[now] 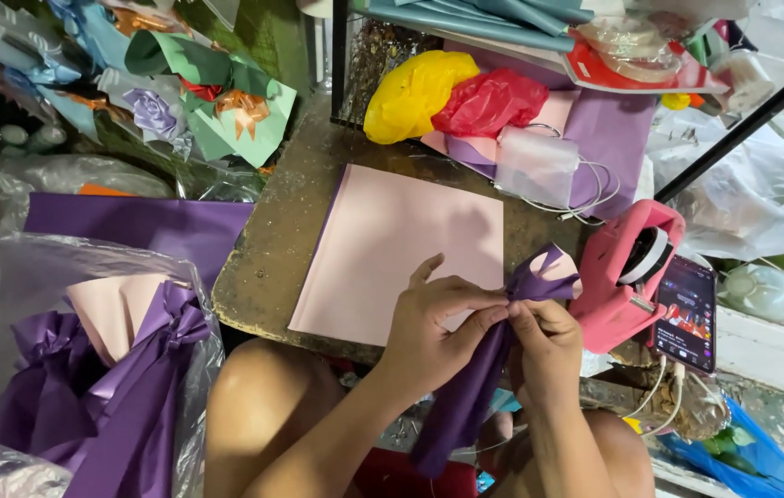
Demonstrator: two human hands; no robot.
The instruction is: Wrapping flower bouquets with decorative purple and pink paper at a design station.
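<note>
My left hand (pixel 433 327) and my right hand (pixel 547 346) meet over the front edge of a small worn table (pixel 267 249). Both pinch a gathered piece of purple and pink wrapping paper (pixel 539 277) at its narrow waist. The paper fans out above the fingers, and a long purple tail (pixel 461 406) hangs down between my knees. A stack of pink paper sheets (pixel 392 249) lies flat on the table just behind my left hand.
A pink tape dispenser (pixel 622 277) and a lit phone (pixel 685 314) sit right of my hands. A clear plastic bag (pixel 88 369) at left holds finished purple and pink wraps. Purple sheets (pixel 143 226), yellow and red plastic bags (pixel 452 97) and ribbon bows (pixel 198 92) crowd the back.
</note>
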